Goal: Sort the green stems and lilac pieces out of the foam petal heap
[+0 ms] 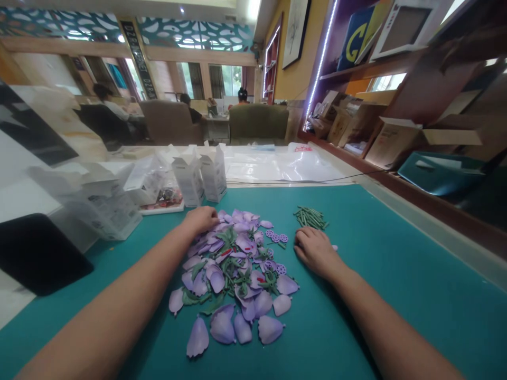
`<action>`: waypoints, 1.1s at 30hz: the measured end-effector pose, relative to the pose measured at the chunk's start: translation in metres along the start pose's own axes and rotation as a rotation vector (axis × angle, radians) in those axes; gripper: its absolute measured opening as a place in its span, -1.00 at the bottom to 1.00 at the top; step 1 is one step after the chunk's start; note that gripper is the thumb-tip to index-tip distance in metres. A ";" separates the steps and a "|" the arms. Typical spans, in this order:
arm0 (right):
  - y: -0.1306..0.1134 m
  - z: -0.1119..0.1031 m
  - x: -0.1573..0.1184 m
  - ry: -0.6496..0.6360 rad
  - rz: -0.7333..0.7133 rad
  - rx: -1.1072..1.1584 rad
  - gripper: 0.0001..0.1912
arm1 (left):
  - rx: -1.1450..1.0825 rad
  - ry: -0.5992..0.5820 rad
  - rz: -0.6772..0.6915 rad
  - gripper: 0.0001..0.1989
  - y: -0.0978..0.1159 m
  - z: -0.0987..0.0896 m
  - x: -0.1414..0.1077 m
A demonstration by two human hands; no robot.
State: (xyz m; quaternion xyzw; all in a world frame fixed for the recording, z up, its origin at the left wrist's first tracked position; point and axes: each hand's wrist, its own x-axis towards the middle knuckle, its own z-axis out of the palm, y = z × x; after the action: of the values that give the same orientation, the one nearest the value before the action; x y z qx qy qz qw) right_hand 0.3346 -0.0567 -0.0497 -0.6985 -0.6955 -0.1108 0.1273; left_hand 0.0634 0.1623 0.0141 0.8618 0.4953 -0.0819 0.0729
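Note:
A heap of purple plastic petals [233, 274] mixed with green leaf pieces lies on the teal mat [376, 274]. My left hand [201, 219] rests at the far left edge of the heap, fingers curled onto the petals. My right hand [315, 250] lies palm down on the mat to the right of the heap, fingers closed together, with a small purple piece showing at its right edge. Small purple round discs [276, 237] lie between the two hands. A bundle of green stems [311, 217] lies just beyond my right hand.
White cartons [202, 174] and clear plastic bags [106, 198] stand at the mat's far left. A black flat object [37, 253] lies at the left edge. Clear plastic sheeting [277, 163] covers the table beyond. Shelves with boxes [396, 137] run along the right. People sit in the background.

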 end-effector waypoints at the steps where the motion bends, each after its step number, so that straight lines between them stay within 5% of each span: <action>1: 0.000 0.000 0.000 0.010 0.008 0.004 -0.90 | 0.005 -0.006 -0.014 -0.68 0.001 -0.001 0.000; 7: -0.029 -0.002 0.006 0.180 -0.037 0.239 -0.71 | 0.001 -0.008 -0.042 -0.68 0.007 0.001 0.003; 13: -0.069 0.027 0.023 0.082 0.069 0.372 -0.51 | -0.084 0.041 -0.029 -0.67 0.001 0.003 0.001; 19: -0.094 0.044 0.034 0.116 0.112 0.408 -0.56 | -0.262 0.218 0.021 -0.75 -0.019 0.002 -0.011; 27: -0.135 0.039 0.048 0.163 0.041 0.518 -0.62 | -0.565 0.396 0.113 -0.61 -0.035 0.006 -0.052; 33: -0.144 0.001 0.052 0.222 -0.002 0.931 -0.66 | -0.749 0.336 0.274 -0.62 -0.001 0.006 -0.097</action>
State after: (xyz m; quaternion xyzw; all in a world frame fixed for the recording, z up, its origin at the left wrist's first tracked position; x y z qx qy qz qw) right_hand 0.1906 -0.0071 -0.0301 -0.5504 -0.6541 0.1383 0.5000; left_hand 0.0144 0.0798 0.0294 0.8350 0.3768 0.2553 0.3091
